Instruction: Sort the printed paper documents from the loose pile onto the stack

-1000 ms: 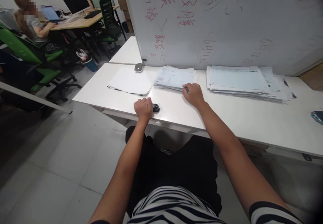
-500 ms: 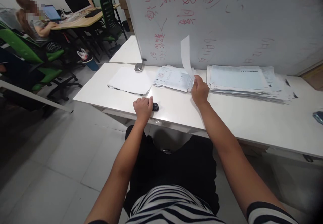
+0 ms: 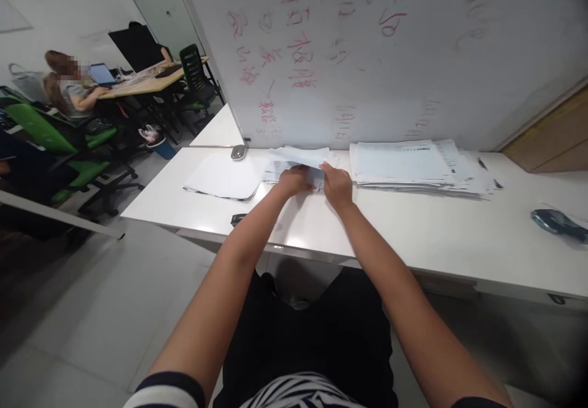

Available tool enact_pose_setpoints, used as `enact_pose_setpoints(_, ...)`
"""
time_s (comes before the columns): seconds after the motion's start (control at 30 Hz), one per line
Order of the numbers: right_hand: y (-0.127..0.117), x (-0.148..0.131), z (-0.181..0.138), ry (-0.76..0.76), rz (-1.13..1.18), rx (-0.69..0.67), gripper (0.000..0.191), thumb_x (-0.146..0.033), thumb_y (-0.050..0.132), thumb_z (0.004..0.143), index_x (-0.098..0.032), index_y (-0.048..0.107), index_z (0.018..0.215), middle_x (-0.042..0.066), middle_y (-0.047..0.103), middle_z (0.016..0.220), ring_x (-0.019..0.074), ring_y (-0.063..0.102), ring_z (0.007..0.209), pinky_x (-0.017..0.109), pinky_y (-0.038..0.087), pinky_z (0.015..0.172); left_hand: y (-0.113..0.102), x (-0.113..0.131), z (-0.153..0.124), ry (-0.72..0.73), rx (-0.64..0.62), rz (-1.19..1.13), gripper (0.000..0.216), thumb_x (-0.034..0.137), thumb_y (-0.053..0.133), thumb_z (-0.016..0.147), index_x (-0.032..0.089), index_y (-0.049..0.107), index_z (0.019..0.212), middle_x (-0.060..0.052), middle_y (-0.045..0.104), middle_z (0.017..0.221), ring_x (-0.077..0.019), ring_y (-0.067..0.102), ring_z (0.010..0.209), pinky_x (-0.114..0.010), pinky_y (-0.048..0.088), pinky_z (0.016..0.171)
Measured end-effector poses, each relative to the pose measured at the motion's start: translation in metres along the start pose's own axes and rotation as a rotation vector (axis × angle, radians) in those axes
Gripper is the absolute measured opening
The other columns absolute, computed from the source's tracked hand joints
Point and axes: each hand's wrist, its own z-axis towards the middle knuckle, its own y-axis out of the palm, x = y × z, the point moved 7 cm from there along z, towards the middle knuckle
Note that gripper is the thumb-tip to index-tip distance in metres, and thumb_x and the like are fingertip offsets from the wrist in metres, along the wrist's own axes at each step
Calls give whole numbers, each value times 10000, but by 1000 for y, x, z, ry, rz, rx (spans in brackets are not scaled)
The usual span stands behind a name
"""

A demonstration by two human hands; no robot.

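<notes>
My right hand point(image 3: 338, 185) pinches the right edge of a white paper slip point(image 3: 303, 154), which spreads over a small stack of printed papers point(image 3: 272, 171). My left hand point(image 3: 293, 181) reaches onto that stack, partly beneath the slip. Its thumb and forefinger show apart, while the other fingers are mostly hidden. A small black object point(image 3: 237, 219) lies on the white desk beside my left forearm, which partly covers it; its kind is unclear.
Blank white sheets point(image 3: 225, 175) lie at left, with a grey computer mouse point(image 3: 238, 152) behind them. A larger paper stack point(image 3: 399, 162) sits right of my hands. The whiteboard point(image 3: 390, 77) rises behind the desk. Farther right are a dark glossy object point(image 3: 558, 221) and a cardboard box point(image 3: 551, 132).
My left hand has left the small black object and moved right and forward to the small stack. The slip, upright before, is now lowered over the stack in my right hand. The view has shifted.
</notes>
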Motion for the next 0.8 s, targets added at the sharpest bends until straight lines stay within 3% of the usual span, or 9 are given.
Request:
enact_pose_setpoints(0.1, 2, -3, 2, -21, 14, -5, 350, -95, 362, 918, -165, 605, 1160, 93, 653, 1210, 184, 638, 1039, 332, 427, 895, 10, -8, 8, -42, -23, -28, 703, 558, 595, 765, 260, 420, 1377, -62, 515, 1381, -269, 519, 1188, -331, 430, 928)
enact_pose_setpoints(0.27, 5, -4, 4, -3, 49, -17, 355, -102, 346, 929, -165, 601, 1167, 91, 650, 1215, 185, 635, 1041, 342, 421, 910, 8, -7, 7, 38, 18, -29, 491, 550, 440, 876, 277, 551, 1268, -36, 611, 1266, -243, 572, 1113, -316, 441, 898)
enact_pose_setpoints(0.4, 1, 0, 3, 49, 53, 26, 361, -95, 341, 924, -156, 593, 1176, 99, 659, 1197, 181, 635, 1040, 342, 409, 937, 2, 1, 4, 107, 61, 145, 402, 363, 314, 960, 160, 627, 1109, -107, 676, 1080, -231, 624, 976, -315, 454, 803)
enact_pose_setpoints(0.6, -1, 1, 5, 105, 83, 54, 361, -152, 328, 937, -149, 569, 1206, 109, 712, 1039, 207, 650, 955, 376, 419, 925, -1, 12, -18, 120, 99, 302, 272, 81, 379, 874, 80, 609, 1018, -159, 662, 920, -231, 635, 820, -323, 425, 688)
enact_pose_setpoints(0.7, -16, -10, 9, 49, 133, 43, 334, -191, 346, 941, -152, 606, 1147, 106, 710, 1048, 220, 649, 952, 381, 432, 905, -9, 27, -46, 117, 223, 307, 247, 82, 382, 875, 110, 606, 974, -134, 649, 883, -226, 615, 825, -314, 389, 663)
enact_pose_setpoints(0.8, -51, -27, 4, -36, 197, -25, 289, -239, 399, 942, -175, 646, 1078, 82, 715, 1045, 218, 660, 925, 367, 459, 854, -20, 53, -91, 138, 466, 281, 190, 144, 412, 897, 167, 600, 886, -82, 636, 824, -212, 581, 816, -316, 338, 646)
